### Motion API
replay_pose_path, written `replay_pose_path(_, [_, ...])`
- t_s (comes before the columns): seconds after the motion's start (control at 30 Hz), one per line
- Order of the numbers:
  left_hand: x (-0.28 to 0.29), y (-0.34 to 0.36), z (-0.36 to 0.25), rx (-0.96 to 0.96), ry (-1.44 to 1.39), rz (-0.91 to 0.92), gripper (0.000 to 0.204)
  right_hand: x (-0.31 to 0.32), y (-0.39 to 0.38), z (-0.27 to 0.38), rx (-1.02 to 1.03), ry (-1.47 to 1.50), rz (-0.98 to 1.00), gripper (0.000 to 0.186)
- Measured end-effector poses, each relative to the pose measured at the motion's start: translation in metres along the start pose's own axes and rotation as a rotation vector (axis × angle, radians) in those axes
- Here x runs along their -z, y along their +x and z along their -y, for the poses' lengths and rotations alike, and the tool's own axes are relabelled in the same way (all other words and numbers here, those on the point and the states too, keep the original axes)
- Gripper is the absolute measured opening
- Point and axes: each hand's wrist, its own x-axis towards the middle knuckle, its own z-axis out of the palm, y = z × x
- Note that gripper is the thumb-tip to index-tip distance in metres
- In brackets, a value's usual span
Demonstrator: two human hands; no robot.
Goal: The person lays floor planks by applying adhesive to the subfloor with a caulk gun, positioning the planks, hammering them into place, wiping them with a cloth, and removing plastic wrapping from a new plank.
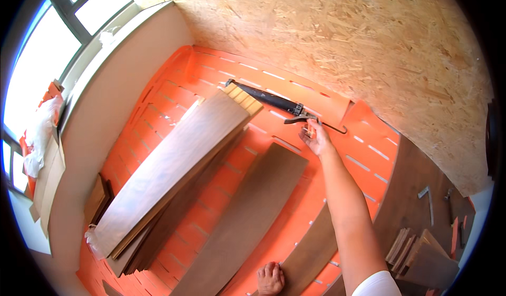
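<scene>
My right hand (312, 135) grips a black caulking gun (269, 99) by its handle near the trigger, over the orange slotted underlay (348, 148). My left hand (270, 279) is low in the picture, fingers curled down beside the edge of a brown plank (311, 238); what they hold, if anything, is hidden. Another plank (247, 206) lies flat just left of that hand. A stack of planks (168, 164) with a pale top board lies further left, its far end just below the gun's front part.
A chipboard wall (327, 37) bounds the back. A windowsill (58, 127) on the left holds plastic and cardboard. Laid dark flooring (400, 175) at right carries a metal square (428, 198), a hammer (448, 198) and short plank pieces (427, 259).
</scene>
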Motion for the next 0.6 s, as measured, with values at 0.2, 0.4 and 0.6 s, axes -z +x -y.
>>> replay_pose_path(0.2, [-0.009,-0.005,0.007,-0.044,0.010,-0.042,0.041,-0.035,-0.028,-0.050,0.114,0.457,0.358,0.042])
replay_pose_path(0.4, [0.001,0.010,0.001,-0.056,0.027,-0.105,0.036,-0.057,-0.097,-0.046,0.252,0.481,0.407,0.045])
replay_pose_path(0.6, [0.012,0.012,-0.008,-0.027,0.042,-0.059,0.036,0.001,-0.284,0.012,0.615,0.046,0.253,0.084])
